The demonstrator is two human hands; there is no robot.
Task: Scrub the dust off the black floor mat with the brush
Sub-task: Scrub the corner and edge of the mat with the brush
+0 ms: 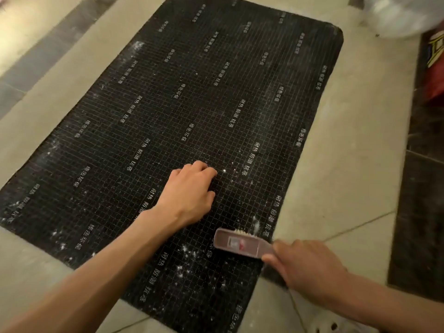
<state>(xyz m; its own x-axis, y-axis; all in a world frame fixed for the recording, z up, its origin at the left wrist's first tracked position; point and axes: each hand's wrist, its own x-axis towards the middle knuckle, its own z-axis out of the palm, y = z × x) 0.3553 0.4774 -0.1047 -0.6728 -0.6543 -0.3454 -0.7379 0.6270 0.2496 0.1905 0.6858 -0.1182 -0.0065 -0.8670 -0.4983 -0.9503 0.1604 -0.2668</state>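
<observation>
Right hand [310,272] clamped on handle of brush [240,243], bristles down near right edge of black floor mat [180,104], which lies flat on pale floor [348,164]. Better short firm strokes toward that edge, driving white dust [189,255] (thickest just left of brush) off onto floor. Left hand [189,191] pressed on mat beyond brush, fingers curled, gripping nothing, pinning mat against sliding. Small red-and-white label on brush back, unreadable. Rows of white Chinese characters across mat, too blurred to read reliably.
</observation>
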